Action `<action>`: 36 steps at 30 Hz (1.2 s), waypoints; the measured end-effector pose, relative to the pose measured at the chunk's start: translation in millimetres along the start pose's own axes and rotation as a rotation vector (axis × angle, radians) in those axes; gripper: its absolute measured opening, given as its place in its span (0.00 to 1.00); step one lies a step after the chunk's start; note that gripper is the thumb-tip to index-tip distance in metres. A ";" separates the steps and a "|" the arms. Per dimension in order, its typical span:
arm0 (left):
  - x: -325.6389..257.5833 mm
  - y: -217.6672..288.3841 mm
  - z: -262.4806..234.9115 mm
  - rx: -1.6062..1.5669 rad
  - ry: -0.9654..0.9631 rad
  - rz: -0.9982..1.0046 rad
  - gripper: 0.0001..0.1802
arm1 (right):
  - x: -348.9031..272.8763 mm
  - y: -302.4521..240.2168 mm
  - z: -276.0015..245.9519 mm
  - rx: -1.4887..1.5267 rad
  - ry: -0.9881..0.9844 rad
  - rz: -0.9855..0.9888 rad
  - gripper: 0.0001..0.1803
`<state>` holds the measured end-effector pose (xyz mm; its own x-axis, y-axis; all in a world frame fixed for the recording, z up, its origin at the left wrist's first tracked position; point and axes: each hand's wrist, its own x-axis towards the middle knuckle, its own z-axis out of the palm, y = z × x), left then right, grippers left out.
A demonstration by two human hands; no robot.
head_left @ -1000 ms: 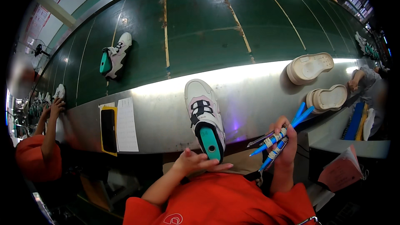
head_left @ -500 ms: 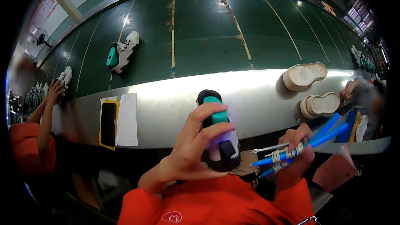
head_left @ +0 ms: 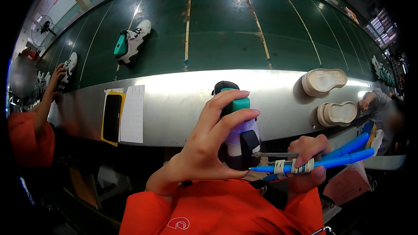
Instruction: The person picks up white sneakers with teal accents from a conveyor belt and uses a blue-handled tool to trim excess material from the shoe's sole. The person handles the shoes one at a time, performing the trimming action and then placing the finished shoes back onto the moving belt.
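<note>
My left hand (head_left: pixel 200 146) is wrapped round a white-and-black shoe upper (head_left: pixel 249 141) that sits on a green shoe last (head_left: pixel 241 103). It holds the shoe close to my body, by the front edge of the workbench. My right hand (head_left: pixel 310 148) grips a marking tool made of blue pens (head_left: pixel 346 160) bound with pale rubber bands, along with a thin metal piece. The pen tip and the metal end are right at the shoe's black-and-white lower part; whether they touch it I cannot tell.
A green conveyor belt (head_left: pixel 217 26) carries a white shoe on a green last (head_left: pixel 134 41). On the metal ledge lie a phone (head_left: pixel 112 117), a paper sheet (head_left: pixel 133 113) and two cream soles (head_left: pixel 324 81), (head_left: pixel 339 114). A co-worker's hand (head_left: pixel 57 76) touches another shoe at left; another person sits at right.
My right hand has brought the marking tool leftward to the shoe and levelled it. The left hand and shoe appear slightly further right as the view shifts. The co-worker's hand stays at the left shoe.
</note>
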<state>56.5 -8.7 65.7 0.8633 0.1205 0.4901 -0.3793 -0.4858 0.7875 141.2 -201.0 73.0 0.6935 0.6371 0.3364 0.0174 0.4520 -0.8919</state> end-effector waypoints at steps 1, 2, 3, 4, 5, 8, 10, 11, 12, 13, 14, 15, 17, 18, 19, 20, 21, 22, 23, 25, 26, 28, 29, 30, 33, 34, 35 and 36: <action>0.0 -1.1 -0.3 -0.003 -0.004 -0.004 0.43 | 1.2 1.8 -1.2 0.012 -0.022 -0.012 0.18; -0.1 -2.3 -0.5 -0.006 -0.007 -0.007 0.44 | 3.0 4.2 -2.8 0.023 -0.044 -0.024 0.17; 0.2 -2.8 -0.7 -0.012 -0.008 -0.007 0.44 | 3.8 5.0 -3.6 0.032 -0.064 -0.038 0.17; 0.5 -3.4 -0.8 -0.018 -0.009 -0.007 0.44 | 3.9 5.3 -3.4 0.037 -0.054 -0.040 0.17; 0.8 -4.0 -0.8 -0.024 -0.010 -0.007 0.44 | 3.9 5.7 -2.7 0.041 -0.045 -0.043 0.17; 1.8 -4.3 -0.8 -0.032 -0.009 -0.006 0.44 | 5.6 4.8 -3.2 0.044 -0.061 -0.045 0.17; 1.4 -5.5 -1.0 -0.024 -0.004 -0.001 0.44 | 6.6 5.5 -2.7 0.040 -0.067 -0.039 0.17; 1.1 -6.0 -1.1 -0.019 -0.002 0.002 0.44 | 6.7 5.5 -1.7 0.034 -0.057 -0.035 0.18; 1.3 -6.1 -1.3 -0.020 -0.004 -0.002 0.44 | 6.8 4.7 -1.0 0.023 -0.045 -0.032 0.18; 1.6 -5.9 -1.6 -0.020 -0.007 -0.006 0.44 | 7.5 4.1 -1.0 0.014 -0.056 -0.032 0.18; 1.7 -5.9 -1.8 -0.020 -0.009 -0.010 0.44 | 8.6 3.6 -1.4 0.006 -0.067 -0.032 0.19; 1.9 -6.3 -1.6 -0.022 -0.005 -0.007 0.44 | 9.1 3.3 -1.8 -0.003 -0.079 -0.033 0.19; 2.3 -7.0 -0.8 -0.025 0.003 -0.003 0.44 | 8.1 3.6 -2.7 -0.027 -0.071 -0.037 0.20; 2.0 -7.5 -1.0 -0.026 0.005 -0.006 0.44 | 8.1 4.5 -3.0 -0.037 -0.069 -0.038 0.20; 1.7 -7.8 -1.1 -0.027 0.007 -0.010 0.44 | 8.4 5.3 -3.1 -0.040 -0.070 -0.040 0.20; 1.3 -8.1 -1.1 -0.028 0.009 -0.013 0.44 | 8.8 6.1 -3.0 -0.043 -0.072 -0.043 0.20; 1.6 -7.5 -1.0 -0.034 0.008 -0.014 0.44 | 8.8 4.8 -2.4 -0.052 -0.068 -0.048 0.20; 2.0 -6.7 -0.8 -0.039 0.007 -0.015 0.44 | 8.6 3.4 -2.6 -0.051 -0.070 -0.049 0.20; 2.4 -5.9 -0.6 -0.045 0.006 -0.016 0.44 | 8.3 1.9 -3.3 -0.051 -0.071 -0.051 0.20; 1.3 -7.4 -0.6 -0.039 0.009 -0.017 0.45 | 9.0 4.3 -4.1 -0.043 -0.074 -0.055 0.20; 0.8 -8.0 -0.6 -0.036 0.010 -0.018 0.45 | 9.3 5.5 -3.6 -0.044 -0.071 -0.059 0.20; 0.7 -9.4 -0.3 -0.035 0.011 -0.011 0.45 | 9.5 6.0 -3.8 -0.043 -0.074 -0.054 0.20; 0.5 -9.8 -0.1 -0.034 0.011 -0.007 0.45 | 9.9 5.9 -4.2 -0.038 -0.082 -0.046 0.20; 0.6 -9.3 -0.1 -0.038 0.012 -0.010 0.45 | 10.4 5.2 -4.3 -0.034 -0.090 -0.038 0.20; 1.1 -7.5 -0.4 -0.042 0.012 -0.013 0.45 | 12.1 3.9 -4.2 -0.027 -0.108 -0.052 0.19; 1.7 -7.3 -0.6 -0.039 0.011 -0.009 0.45 | 13.2 2.7 -4.0 -0.018 -0.120 -0.045 0.18; 2.8 -7.1 -0.8 -0.037 0.008 -0.005 0.45 | 15.0 0.6 -3.8 -0.009 -0.131 -0.038 0.17; 4.2 -6.6 -0.5 -0.037 0.004 -0.011 0.45 | 15.9 -1.6 -4.1 0.001 -0.134 -0.032 0.16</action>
<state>62.4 -4.5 62.7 0.8661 0.1288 0.4830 -0.3823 -0.4519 0.8060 155.1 -194.1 78.5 0.5902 0.7000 0.4021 0.0373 0.4738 -0.8798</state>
